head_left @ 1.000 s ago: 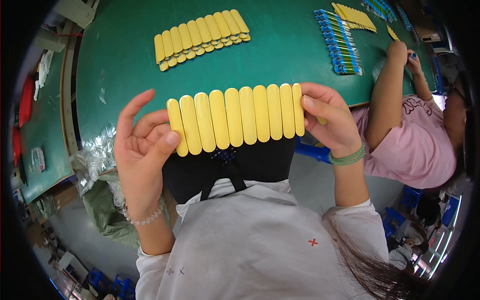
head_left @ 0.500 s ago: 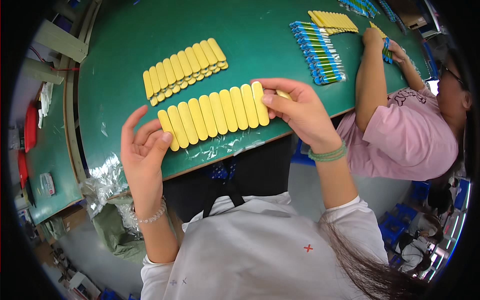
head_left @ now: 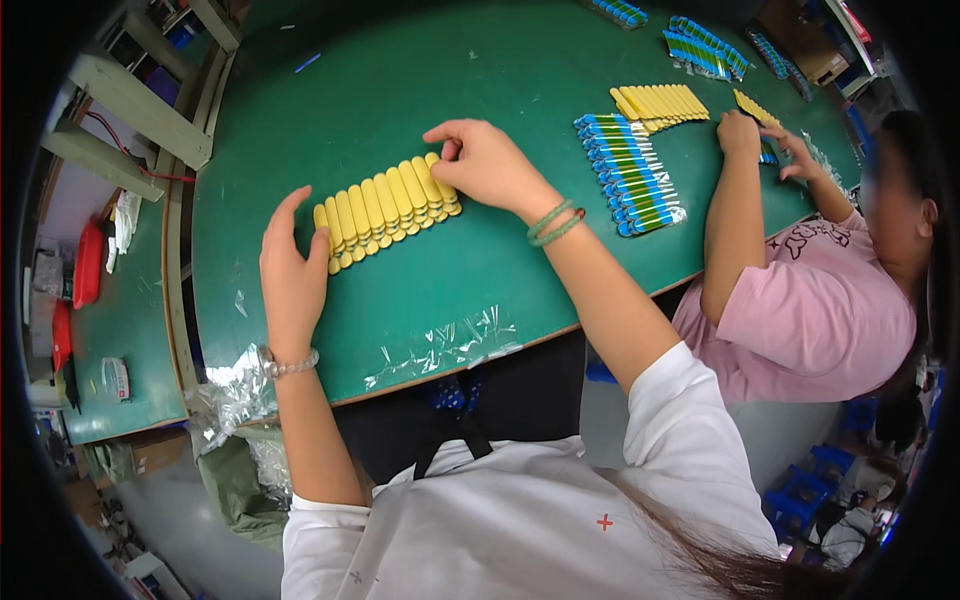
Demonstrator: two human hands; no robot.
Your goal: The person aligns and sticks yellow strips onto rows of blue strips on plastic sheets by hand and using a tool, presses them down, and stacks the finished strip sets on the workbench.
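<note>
On the green table lies a layered row of flat yellow strips [head_left: 382, 205] with rounded ends, looking like nail files. The edges of lower strips show beneath the upper row. My left hand [head_left: 293, 275] stands at the row's left end, index finger stretched up and thumb against the end strip; its other fingers are partly hidden. At the opposite end, my right hand [head_left: 490, 170] pinches the last strip with its thumb, while the index finger points out over the row.
Clear wrap scraps [head_left: 445, 345] lie by the table's front edge. To the right are a blue-and-green packaged stack [head_left: 630, 175] and another yellow stack [head_left: 660, 103]. A co-worker in a pink shirt [head_left: 790, 310] handles strips there. A pale post [head_left: 140, 105] stands at left.
Both my hands have moved forward, carrying the single row of yellow strips from the table's front edge onto the stack behind. The view has shifted slightly.
</note>
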